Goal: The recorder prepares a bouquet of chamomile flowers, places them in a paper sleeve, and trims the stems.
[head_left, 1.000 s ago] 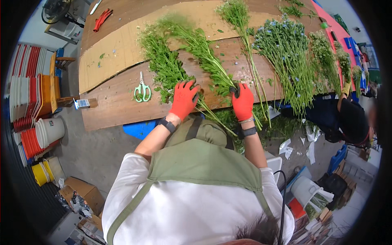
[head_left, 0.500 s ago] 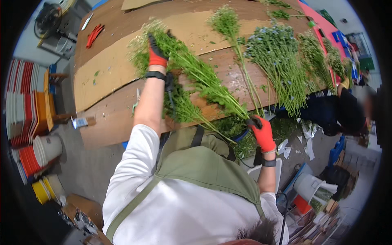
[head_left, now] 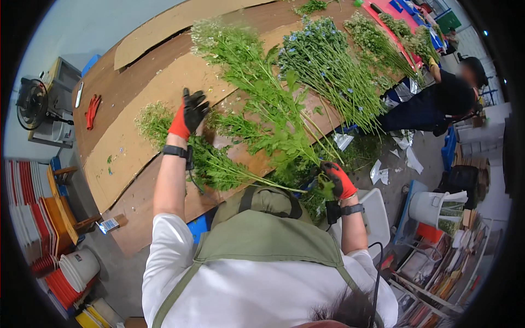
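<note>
My left hand (head_left: 191, 112), in a red and black glove, is held open over the table with its fingers spread and nothing in it. Down by the table's front edge, my right hand (head_left: 338, 180), gloved the same way, is closed round the stem ends of a long leafy bunch of small white flowers (head_left: 254, 82). That bunch slants away to the far left, its flower heads slightly blurred. A second leafy bunch (head_left: 219, 167) lies on the table beneath my left wrist, its pale flower heads (head_left: 156, 121) to the left and its stems pointing at my right hand.
Blue-flowered stems (head_left: 328, 65) lie to the right on the cardboard-covered table (head_left: 131, 131). Farther right are more white-flowered bunches (head_left: 372, 38) and a co-worker (head_left: 432, 101) in dark clothes. At the far left lie red gloves (head_left: 93, 112). Stacked buckets (head_left: 79, 268) stand on the floor.
My left hand has come off the held bunch's flower end and opened. The bunch now lies farther to the right of that hand, still in my right hand. The view has shifted too.
</note>
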A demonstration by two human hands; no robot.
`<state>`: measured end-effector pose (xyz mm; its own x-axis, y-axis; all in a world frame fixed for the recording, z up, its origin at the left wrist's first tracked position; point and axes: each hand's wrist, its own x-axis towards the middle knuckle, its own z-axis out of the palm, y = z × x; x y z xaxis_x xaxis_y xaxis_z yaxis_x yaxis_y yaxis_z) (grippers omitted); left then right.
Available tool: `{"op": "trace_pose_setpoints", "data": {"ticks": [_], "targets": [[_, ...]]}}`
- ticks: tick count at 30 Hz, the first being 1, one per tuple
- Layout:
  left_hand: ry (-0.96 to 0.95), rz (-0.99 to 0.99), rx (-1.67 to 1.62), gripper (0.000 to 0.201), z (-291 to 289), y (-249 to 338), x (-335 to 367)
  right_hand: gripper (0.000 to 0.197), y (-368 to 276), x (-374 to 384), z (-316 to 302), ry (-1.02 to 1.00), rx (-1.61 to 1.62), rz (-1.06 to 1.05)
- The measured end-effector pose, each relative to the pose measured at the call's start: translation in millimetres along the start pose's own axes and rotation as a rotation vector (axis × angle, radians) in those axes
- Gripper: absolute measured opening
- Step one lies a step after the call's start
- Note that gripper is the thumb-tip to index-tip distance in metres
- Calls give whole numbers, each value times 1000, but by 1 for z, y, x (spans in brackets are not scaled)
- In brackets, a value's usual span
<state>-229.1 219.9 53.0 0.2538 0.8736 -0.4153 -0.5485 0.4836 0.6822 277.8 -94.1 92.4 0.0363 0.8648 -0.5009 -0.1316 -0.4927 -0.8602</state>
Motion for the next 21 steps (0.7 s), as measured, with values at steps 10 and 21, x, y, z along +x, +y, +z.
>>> {"op": "trace_pose_setpoints", "data": {"ticks": [10,21], "targets": [[-182,103,185,74,87,20,-17,39,82,1,-28,-358,142,275],[-464,650,1543,64,141,-8,-81,84,-93,46,181,-71,-450,-843]]}}
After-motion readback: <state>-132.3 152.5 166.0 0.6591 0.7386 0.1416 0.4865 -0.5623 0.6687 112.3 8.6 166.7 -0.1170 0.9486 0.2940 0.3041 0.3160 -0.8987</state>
